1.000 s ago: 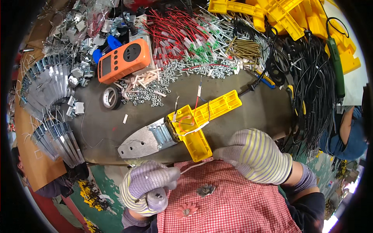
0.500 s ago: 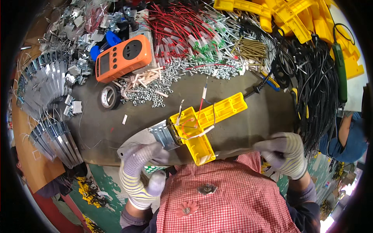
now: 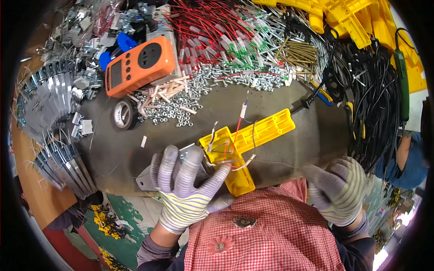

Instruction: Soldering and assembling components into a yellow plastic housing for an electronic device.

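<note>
On the bench lies the yellow housing; the left hand, spread wide, nothing gripped, partly covers the metal plate beside it. The right hand half-curls near a thin wire, its hold unclear.

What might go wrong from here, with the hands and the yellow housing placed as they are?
The left hand has its fingers close to the exposed red wire, so a sideways move might snag it.

A thin strand runs from near the yellow housing toward the right hand; a tug could disturb the wiring.

The housing's lower arm reaches the table's near edge, so a bump might tip it.
</note>
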A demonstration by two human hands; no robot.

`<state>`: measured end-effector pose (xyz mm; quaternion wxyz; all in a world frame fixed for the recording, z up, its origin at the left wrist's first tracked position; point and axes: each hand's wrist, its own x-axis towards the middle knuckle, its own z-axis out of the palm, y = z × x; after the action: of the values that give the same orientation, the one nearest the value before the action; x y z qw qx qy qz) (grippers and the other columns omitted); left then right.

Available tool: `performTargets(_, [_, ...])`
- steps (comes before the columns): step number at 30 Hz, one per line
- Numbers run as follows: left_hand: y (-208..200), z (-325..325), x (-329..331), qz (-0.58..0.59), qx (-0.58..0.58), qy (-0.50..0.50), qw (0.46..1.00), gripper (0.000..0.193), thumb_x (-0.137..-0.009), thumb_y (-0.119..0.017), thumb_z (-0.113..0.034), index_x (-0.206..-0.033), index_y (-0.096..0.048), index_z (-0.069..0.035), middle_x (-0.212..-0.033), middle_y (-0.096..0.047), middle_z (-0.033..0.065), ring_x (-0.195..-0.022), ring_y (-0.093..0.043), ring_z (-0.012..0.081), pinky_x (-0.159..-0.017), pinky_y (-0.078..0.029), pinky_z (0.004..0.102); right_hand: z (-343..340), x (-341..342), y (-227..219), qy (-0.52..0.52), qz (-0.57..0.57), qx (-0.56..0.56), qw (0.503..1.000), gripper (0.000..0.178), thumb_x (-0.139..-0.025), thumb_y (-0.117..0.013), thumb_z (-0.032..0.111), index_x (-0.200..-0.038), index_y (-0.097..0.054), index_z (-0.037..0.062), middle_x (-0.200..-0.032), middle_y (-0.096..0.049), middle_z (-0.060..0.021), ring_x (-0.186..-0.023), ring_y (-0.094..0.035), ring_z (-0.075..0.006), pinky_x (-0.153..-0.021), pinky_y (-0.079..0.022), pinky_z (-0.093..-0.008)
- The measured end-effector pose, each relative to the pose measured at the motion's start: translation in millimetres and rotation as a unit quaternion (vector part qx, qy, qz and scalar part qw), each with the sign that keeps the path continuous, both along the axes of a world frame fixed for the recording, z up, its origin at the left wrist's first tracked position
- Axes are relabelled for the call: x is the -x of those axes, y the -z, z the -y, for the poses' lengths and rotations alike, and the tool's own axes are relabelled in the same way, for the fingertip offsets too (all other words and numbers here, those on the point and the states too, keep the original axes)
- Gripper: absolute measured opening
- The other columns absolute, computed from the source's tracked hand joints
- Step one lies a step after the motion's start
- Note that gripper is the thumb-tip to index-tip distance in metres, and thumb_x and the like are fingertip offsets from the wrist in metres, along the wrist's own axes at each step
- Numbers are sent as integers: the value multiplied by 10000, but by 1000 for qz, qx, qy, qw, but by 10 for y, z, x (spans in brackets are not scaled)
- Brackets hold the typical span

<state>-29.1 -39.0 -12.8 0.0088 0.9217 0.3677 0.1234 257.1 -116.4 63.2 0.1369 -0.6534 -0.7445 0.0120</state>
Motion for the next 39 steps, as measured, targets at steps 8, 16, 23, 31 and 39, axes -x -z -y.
performTargets(8, [-97,-48,7,-4,60,-41,997,537,-825,-572,-757,-1109,-774,-349,-1556,-336,229,-1416,-270,502,-1141,-224,612,-148,109,83,-82,5,19,996,451,-657,-719,195,-1099,-737,109,-762,-487,3,-695,-541,-193,-586,-451,-364])
performTargets(16, [-123,-50,3,-4,88,-62,994,626,-851,-505,-784,-1045,-810,-274,-1598,-248,279,-1440,-241,506,-1179,-193,576,-102,298,133,-64,-44,-4,997,396,-633,-746,189,-1018,-760,97,-731,-479,10,-667,-533,-168,-544,-428,-340])
performTargets(23, [-123,-50,-12,-8,91,-57,994,625,-857,-494,-787,-1040,-811,-280,-1598,-259,267,-1441,-245,496,-1177,-198,575,-179,371,276,-96,-73,4,993,397,-647,-679,240,-1002,-741,74,-747,-499,-6,-730,-558,-192,-568,-441,-359])
performTargets(31, [-118,-55,-19,5,79,-60,995,516,-834,-546,-775,-1063,-787,-380,-1566,-354,193,-1389,-313,490,-1147,-210,646,-216,343,283,-118,-58,-18,991,451,-645,-655,241,-1046,-738,54,-735,-507,-2,-705,-559,-178,-578,-449,-355])
performTargets(39, [-117,-61,-22,5,84,-60,995,494,-840,-562,-750,-1065,-786,-372,-1543,-370,198,-1383,-321,491,-1142,-216,660,-232,426,308,-64,-64,-40,995,445,-526,-813,208,-967,-788,153,-700,-468,40,-646,-529,-164,-556,-431,-334])
